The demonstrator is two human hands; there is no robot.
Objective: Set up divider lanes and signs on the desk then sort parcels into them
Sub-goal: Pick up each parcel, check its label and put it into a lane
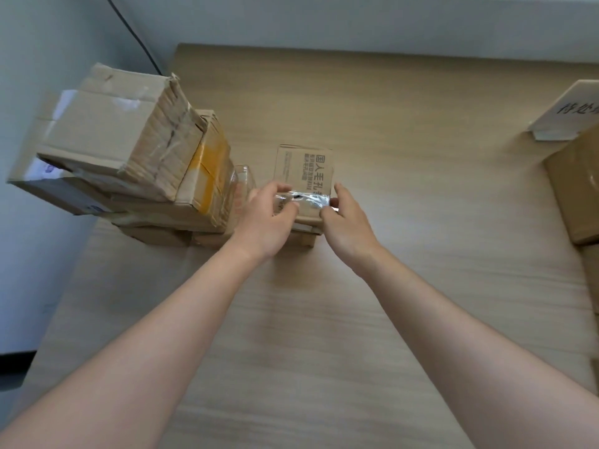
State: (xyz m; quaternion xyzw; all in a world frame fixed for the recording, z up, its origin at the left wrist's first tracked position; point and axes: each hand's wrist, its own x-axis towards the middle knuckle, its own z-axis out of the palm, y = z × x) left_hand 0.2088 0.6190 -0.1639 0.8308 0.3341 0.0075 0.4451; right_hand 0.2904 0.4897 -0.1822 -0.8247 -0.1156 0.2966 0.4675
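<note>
Your left hand and right hand are gripping the small printed parcel — fingers curled round its near edge — right of the parcel stack.

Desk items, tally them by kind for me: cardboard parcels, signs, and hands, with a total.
Cardboard parcels: at least 6, namely the small printed parcel under both hands, about 4 in the left stack, 1 at the right edge; the stack's lower layers are partly hidden.
White signs: 1
Hands: 2, left hand, right hand
Total: at least 9

Stacked boxes left of small parcel (sign right).
</note>
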